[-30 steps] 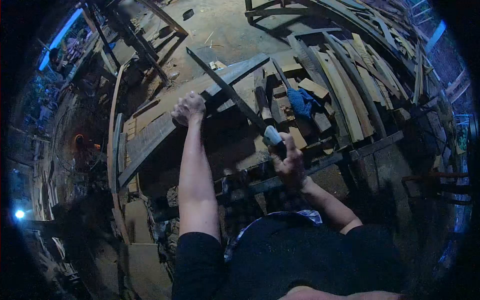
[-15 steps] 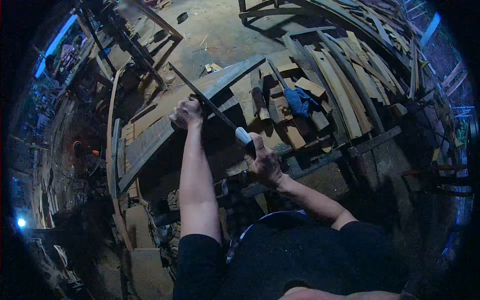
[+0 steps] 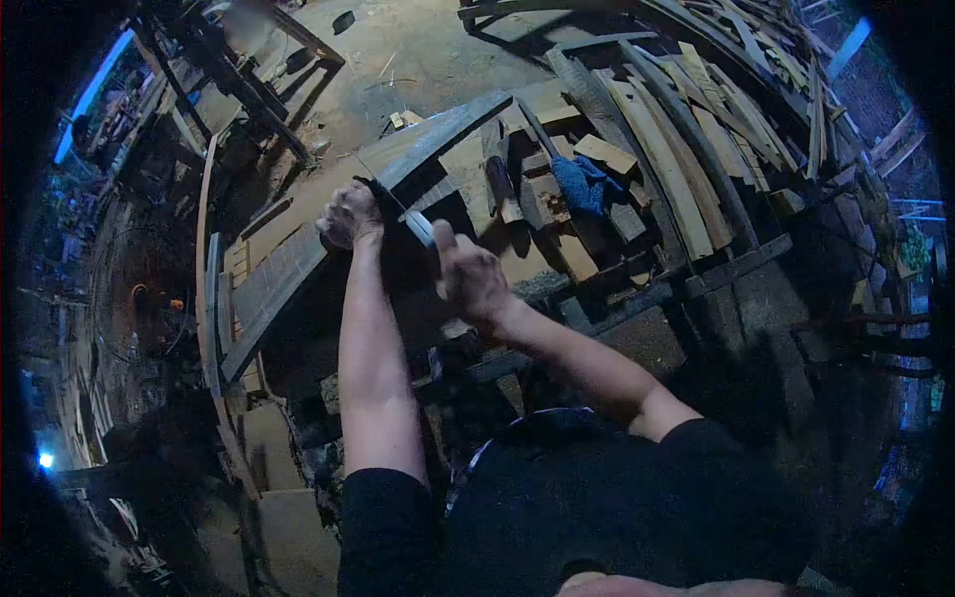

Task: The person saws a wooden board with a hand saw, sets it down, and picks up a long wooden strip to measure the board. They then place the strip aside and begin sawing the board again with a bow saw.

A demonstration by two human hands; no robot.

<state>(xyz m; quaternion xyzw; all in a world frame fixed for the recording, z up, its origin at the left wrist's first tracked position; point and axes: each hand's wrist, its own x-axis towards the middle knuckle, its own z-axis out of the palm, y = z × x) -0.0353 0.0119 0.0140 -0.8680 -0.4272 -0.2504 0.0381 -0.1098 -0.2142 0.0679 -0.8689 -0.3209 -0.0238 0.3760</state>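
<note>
My right hand [image 3: 473,279] is closed around the grip of a long narrow-bladed tool [image 3: 420,229], whose pale, shiny section shows just ahead of my thumb. Its thin blade runs up and left, seen nearly edge-on. Fingers curled, my left hand [image 3: 350,214] is beside the blade, and something small and black sticks out at its thumb side; what it is I cannot make out. Below both hands lies a wide grey board [image 3: 288,269] on a rough wooden bench. A blue cloth or glove [image 3: 579,187] rests on wood offcuts to the right.
Long planks [image 3: 657,149] lie side by side at the right of the bench. Short wood blocks [image 3: 547,199] are heaped near the blue cloth. Dark timber posts [image 3: 249,90] stand at the back left, and a bare floor [image 3: 428,50] stretches beyond the bench.
My right hand has moved up and left with the tool, closer to my left hand. My left hand has shifted slightly left. Less of the blade shows now.
</note>
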